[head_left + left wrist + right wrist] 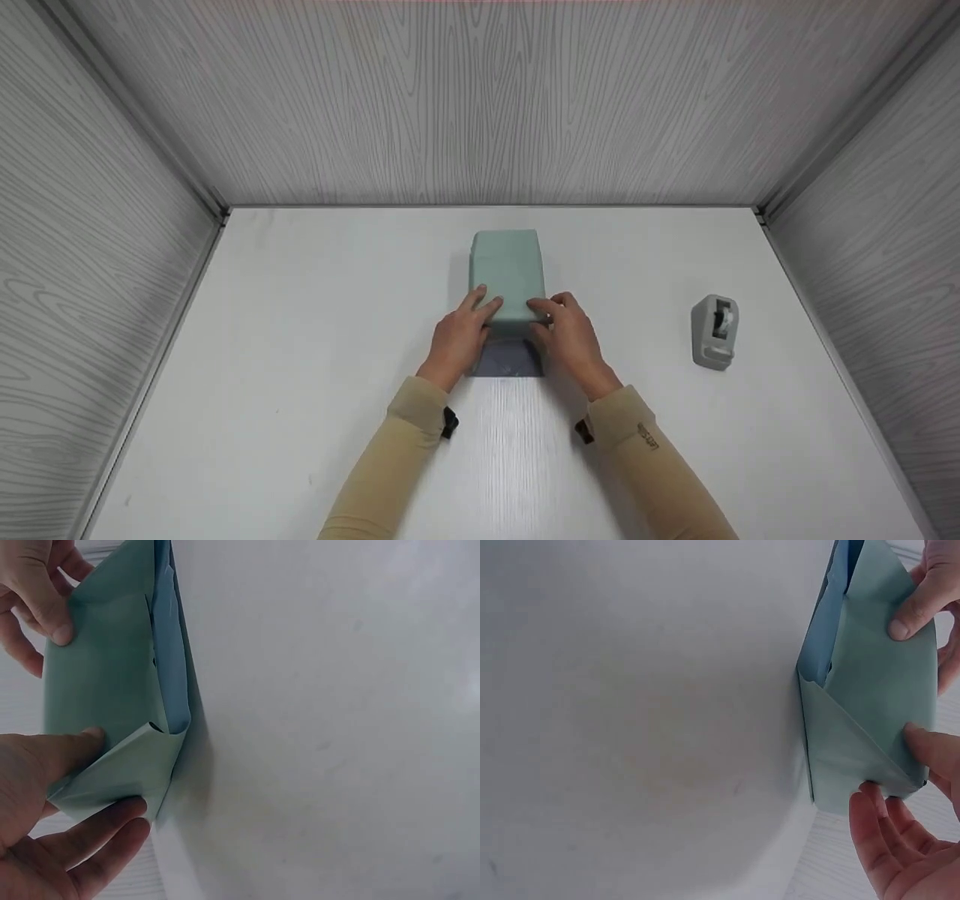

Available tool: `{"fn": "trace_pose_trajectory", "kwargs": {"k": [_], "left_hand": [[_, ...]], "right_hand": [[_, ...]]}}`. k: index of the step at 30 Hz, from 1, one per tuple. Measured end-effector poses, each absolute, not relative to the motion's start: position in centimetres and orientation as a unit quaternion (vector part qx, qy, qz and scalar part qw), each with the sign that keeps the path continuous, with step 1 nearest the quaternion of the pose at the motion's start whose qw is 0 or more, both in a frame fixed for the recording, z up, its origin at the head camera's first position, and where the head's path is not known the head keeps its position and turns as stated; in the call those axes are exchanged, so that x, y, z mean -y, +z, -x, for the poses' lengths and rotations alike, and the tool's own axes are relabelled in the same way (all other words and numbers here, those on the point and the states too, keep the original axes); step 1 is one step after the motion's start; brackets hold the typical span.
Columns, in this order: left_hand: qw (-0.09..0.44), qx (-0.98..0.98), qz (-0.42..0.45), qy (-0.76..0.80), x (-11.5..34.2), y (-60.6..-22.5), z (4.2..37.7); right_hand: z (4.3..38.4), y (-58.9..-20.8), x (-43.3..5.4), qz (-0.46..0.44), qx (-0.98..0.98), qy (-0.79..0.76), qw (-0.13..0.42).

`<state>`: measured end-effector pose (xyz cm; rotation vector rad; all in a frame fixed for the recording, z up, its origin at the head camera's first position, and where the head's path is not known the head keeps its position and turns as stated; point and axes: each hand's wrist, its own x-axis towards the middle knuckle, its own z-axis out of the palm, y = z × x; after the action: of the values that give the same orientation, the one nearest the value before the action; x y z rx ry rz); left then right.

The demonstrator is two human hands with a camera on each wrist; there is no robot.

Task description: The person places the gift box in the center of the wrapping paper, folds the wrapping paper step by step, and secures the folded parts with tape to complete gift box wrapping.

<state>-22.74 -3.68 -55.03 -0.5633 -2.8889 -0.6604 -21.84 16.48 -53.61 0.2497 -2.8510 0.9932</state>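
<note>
A box-shaped parcel point(508, 266) in pale green wrapping paper lies on the white table, its near end facing me. My left hand point(457, 337) grips the near left corner, fingers on the top and side and thumb on the end face. At the near right corner, my right hand point(574, 337) does the same. Between the thumbs, the green end paper point(105, 675) is pressed against the box, with a slanting fold at the side point(855, 746). A bluish paper flap point(508, 358), the sheet's inner side, sticks out toward me low along the table.
A grey tape dispenser point(712, 334) with a small roll stands to the right on the white table point(315, 300). Wood-grain panels point(480, 105) enclose the table at the back and both sides.
</note>
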Motion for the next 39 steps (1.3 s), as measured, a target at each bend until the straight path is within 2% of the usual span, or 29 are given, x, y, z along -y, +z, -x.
{"fn": "trace_pose_trajectory", "kwargs": {"k": [9,19,25,39], "left_hand": [[0.072,0.962,0.208,-0.161,3.83,-54.25,22.46],[0.118,0.951,0.25,-0.134,3.85,-54.37,22.73],[0.153,0.948,0.247,-0.134,3.79,-54.66,22.62],[0.137,0.946,0.25,-0.155,3.67,-54.2,22.88]], "right_hand": [[22.17,-54.03,-16.42,-0.084,0.941,0.322,0.062],[22.04,-54.14,-16.04,-0.113,0.941,0.314,0.052],[21.93,-54.16,-15.75,-0.133,0.945,0.291,0.066],[22.34,-54.29,-15.57,-0.151,0.954,0.251,0.068]]}}
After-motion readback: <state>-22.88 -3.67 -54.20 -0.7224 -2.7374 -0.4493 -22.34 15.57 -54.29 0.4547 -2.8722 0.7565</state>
